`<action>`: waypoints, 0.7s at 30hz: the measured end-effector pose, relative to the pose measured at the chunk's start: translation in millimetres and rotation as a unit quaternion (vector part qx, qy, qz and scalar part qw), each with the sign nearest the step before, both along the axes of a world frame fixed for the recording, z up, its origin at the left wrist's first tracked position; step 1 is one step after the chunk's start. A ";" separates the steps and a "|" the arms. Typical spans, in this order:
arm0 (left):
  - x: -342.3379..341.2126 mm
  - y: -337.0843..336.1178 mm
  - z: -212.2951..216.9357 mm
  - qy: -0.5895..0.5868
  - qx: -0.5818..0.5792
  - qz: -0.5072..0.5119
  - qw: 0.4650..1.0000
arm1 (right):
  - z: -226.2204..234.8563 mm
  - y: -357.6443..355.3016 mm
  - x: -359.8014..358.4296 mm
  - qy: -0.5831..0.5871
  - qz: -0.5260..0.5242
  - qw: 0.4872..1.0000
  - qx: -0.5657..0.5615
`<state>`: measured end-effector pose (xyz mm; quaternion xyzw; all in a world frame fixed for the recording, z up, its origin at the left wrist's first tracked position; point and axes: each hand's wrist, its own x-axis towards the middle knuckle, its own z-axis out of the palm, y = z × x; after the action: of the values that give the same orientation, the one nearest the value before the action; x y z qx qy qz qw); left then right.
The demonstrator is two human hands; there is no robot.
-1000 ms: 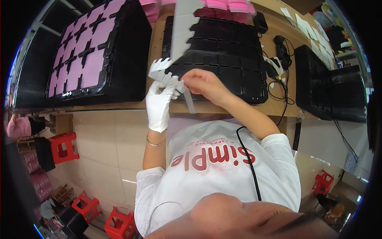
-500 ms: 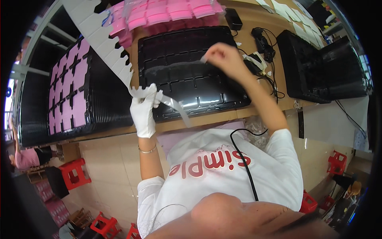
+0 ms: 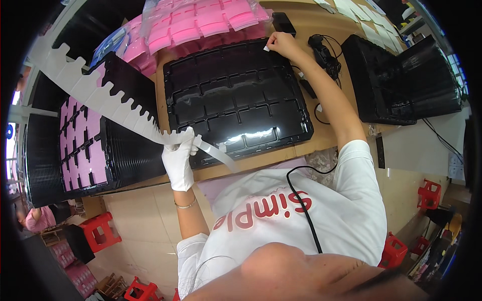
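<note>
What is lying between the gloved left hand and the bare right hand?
In the head view, the black compartment tray lies between the left hand, which holds the white notched strip, and the right hand at the tray's far corner.

A wooden workbench (image 3: 331,133) is seen above a pale tiled floor (image 3: 145,210). Red plastic stools (image 3: 100,232) are scattered across the floor. Daylight is admitted by a window (image 3: 458,70) at the far right.
</note>
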<state>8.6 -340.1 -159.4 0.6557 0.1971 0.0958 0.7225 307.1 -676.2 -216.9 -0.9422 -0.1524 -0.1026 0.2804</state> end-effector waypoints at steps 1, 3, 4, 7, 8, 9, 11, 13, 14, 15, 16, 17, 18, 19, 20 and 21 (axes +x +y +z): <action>0.2 1.0 -1.8 -0.002 -0.001 -0.001 1.000 | -0.8 -0.2 0.3 -0.004 -0.005 1.000 -0.005; 0.1 1.3 -2.8 -0.002 -0.003 0.001 1.000 | -0.7 -0.7 -2.1 0.000 -0.009 1.000 0.002; -0.2 0.6 -1.9 0.000 -0.003 0.003 1.000 | 0.7 -0.6 -3.8 0.002 -0.010 1.000 0.006; -0.6 0.0 -1.0 0.000 -0.004 0.010 1.000 | 10.7 -1.0 -18.3 0.032 0.031 0.999 0.006; -0.8 0.0 -1.0 -0.001 -0.003 0.012 1.000 | 10.8 -1.3 -25.4 0.048 0.055 0.997 0.021; -0.8 -0.7 -0.6 -0.006 -0.005 0.011 1.000 | 11.4 -3.7 -35.3 0.064 0.076 0.994 0.035; -1.4 -0.5 -0.5 -0.015 -0.005 0.016 1.000 | 15.4 2.0 -57.6 0.134 0.102 0.974 0.150; -3.6 2.9 -2.8 -0.022 -0.018 0.016 0.999 | 30.1 12.4 -92.3 0.240 0.103 0.904 0.338; -4.9 3.8 -4.1 -0.023 -0.025 0.014 0.999 | 31.3 17.5 -109.5 0.298 0.125 0.829 0.457; -7.1 4.1 -4.1 -0.026 -0.027 0.016 0.999 | 31.7 26.4 -126.4 0.350 0.145 0.732 0.566; -8.4 4.0 -3.4 -0.028 -0.029 0.016 0.999 | 36.6 36.2 -146.1 0.369 0.167 0.676 0.616; -9.3 3.7 -2.0 -0.030 -0.031 0.017 0.999 | 36.4 45.9 -158.8 0.399 0.162 0.617 0.658; -10.8 2.5 1.5 -0.034 -0.035 0.010 0.999 | 37.3 55.4 -172.6 0.425 0.144 0.594 0.667; -13.1 7.4 -2.9 -0.055 -0.032 -0.012 0.998 | 37.4 66.8 -181.7 0.452 0.131 0.569 0.674; -17.6 8.5 -3.3 -0.043 -0.031 -0.003 0.999 | 34.4 77.3 -188.7 0.479 0.161 0.551 0.664; -19.5 7.3 -1.8 -0.035 -0.032 -0.001 0.999 | 31.2 88.8 -197.0 0.484 0.176 0.570 0.640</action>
<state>-10.9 -332.7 -161.2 0.6286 0.1747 0.1116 0.7496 110.2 -587.5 -185.7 -0.3803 -0.0509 0.3495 0.8548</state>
